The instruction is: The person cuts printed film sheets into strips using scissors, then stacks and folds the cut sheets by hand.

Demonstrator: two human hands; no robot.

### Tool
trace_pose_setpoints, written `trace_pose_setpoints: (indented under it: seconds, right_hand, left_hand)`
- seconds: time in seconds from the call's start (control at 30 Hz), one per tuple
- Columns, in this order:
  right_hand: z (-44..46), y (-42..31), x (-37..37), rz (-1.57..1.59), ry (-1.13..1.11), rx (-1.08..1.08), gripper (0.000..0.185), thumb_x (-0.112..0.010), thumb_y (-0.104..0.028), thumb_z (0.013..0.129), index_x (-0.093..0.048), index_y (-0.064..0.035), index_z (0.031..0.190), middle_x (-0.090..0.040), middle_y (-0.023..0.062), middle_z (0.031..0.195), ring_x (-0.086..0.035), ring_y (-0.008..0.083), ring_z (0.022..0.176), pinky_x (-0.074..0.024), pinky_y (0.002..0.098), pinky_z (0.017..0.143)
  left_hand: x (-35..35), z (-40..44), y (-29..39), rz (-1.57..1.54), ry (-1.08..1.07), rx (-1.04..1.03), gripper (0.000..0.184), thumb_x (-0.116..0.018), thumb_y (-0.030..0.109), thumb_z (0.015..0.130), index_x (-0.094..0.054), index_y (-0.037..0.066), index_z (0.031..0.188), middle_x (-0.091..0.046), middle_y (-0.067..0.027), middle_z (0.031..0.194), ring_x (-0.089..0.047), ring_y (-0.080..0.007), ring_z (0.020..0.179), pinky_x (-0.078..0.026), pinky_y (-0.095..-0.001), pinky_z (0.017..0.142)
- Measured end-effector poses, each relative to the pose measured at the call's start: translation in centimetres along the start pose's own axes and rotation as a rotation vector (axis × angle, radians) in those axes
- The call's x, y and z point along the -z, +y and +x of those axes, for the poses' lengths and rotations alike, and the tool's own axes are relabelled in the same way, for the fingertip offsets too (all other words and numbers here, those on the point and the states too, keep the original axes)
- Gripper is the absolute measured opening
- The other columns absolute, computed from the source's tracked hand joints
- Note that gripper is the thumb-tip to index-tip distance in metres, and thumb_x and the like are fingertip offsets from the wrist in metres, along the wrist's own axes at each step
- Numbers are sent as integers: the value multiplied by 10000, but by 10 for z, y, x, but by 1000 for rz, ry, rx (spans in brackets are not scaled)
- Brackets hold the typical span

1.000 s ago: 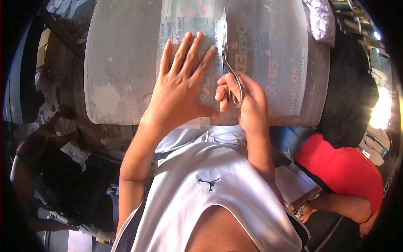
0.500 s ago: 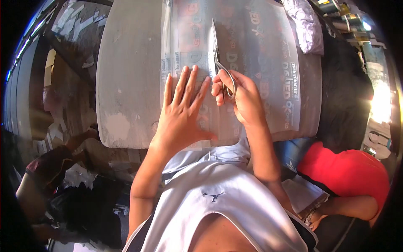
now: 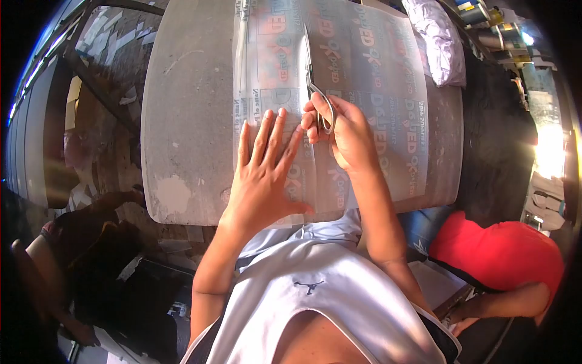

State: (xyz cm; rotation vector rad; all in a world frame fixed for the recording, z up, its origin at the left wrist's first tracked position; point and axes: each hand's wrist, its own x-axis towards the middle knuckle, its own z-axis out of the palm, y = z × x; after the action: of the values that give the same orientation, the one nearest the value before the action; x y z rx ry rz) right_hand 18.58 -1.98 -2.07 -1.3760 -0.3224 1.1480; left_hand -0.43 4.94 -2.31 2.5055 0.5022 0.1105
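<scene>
Printed translucent plastic sheeting [image 3: 388,121] lies across the grey tabletop, with red and blue lettering showing through it. My left hand [image 3: 262,176] presses flat on the sheeting, fingers spread. Just right of it, my right hand [image 3: 342,130] grips a pair of metal scissors [image 3: 326,109] by the handles, with the blades pointing away from me along a bright strip in the plastic. The blades look almost closed. Whether the plastic sits between them I cannot tell.
Bare grey tabletop [image 3: 188,121] extends to the left. A white plastic bundle [image 3: 433,42] rests at the far right corner. A person in a red shirt [image 3: 497,261] is close on my right, and another person's arm [image 3: 112,203] shows at the left. Cans [image 3: 506,33] stand back right.
My left hand has slid slightly toward me. The right hand and scissors have shifted a little left. The view has tilted slightly, and the person at the left has moved.
</scene>
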Motion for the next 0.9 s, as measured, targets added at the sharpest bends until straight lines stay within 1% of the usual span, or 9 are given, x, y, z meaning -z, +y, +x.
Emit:
trace_pose_setpoints:
  seconds: [0.37, 0.63, 0.77, 0.83, 0.9]
  right_hand:
    - [4, -6, 2, -13, -11, 1, 374, -648, -382, 1058, -672, -10, 1040, -690, 44, 823, -637, 107, 655, -508, 246, 615]
    - [12, -6, 7, -32, -41, 15, 385, -644, -383, 1063, -646, -1, 1010, -697, 60, 812, -651, 119, 659, -526, 263, 622]
    - [15, -7, 7, -38, -48, 20, 380, -636, -377, 1068, -645, -3, 1004, -696, 61, 813, -647, 119, 659, -526, 265, 618]
    - [16, -8, 7, -47, -42, 17, 379, -634, -376, 1069, -645, -2, 1004, -696, 61, 812, -646, 120, 658, -525, 267, 617]
    - [18, -8, 8, -56, -36, 14, 378, -632, -374, 1070, -645, -1, 1004, -696, 61, 812, -645, 121, 657, -525, 270, 616]
  left_hand:
    - [0, 0, 0, -14, 0, 2, 1486, -935, 670, 428, -298, 141, 1662, -179, -201, 1732, -118, -373, 1619, -67, -580, 1314]
    - [3, 0, 2, -24, 0, 2, 1469, -957, 607, 439, -289, 147, 1664, -180, -207, 1730, -121, -371, 1619, -62, -577, 1313]
    - [3, 0, 2, -16, 2, 1, 1472, -958, 603, 438, -284, 149, 1666, -181, -205, 1730, -121, -369, 1620, -64, -576, 1313]
    - [3, 0, 2, -31, 9, -15, 1413, -958, 571, 490, -301, 104, 1651, -195, -219, 1720, -129, -379, 1615, -63, -586, 1310]
    - [3, -1, 1, -33, 13, -18, 1410, -956, 572, 493, -302, 103, 1650, -197, -219, 1719, -129, -380, 1615, -63, -585, 1310]
